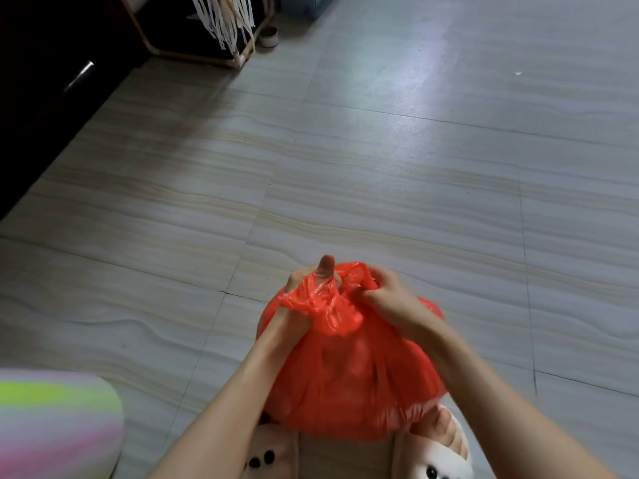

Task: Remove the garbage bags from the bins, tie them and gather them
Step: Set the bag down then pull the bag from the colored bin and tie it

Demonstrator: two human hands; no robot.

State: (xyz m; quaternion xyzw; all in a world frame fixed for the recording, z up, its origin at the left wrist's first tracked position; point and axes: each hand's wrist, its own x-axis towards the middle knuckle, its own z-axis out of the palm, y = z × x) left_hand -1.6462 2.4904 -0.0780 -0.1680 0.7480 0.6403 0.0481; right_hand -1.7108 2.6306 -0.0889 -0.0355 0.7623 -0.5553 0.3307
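- Red garbage bag (349, 375) sits on the tiled floor (380, 167), near side, just ahead of my slippers (432, 454); no bin in view.
- Step in hand, by my judgement: tying the neck.
- Left hand (304, 295) grip pinches one twisted ear of plastic; right hand (387, 299) grip is closed on the other.
- Next move calls for crossing the ears and pulling the knot snug without tearing the thin film.
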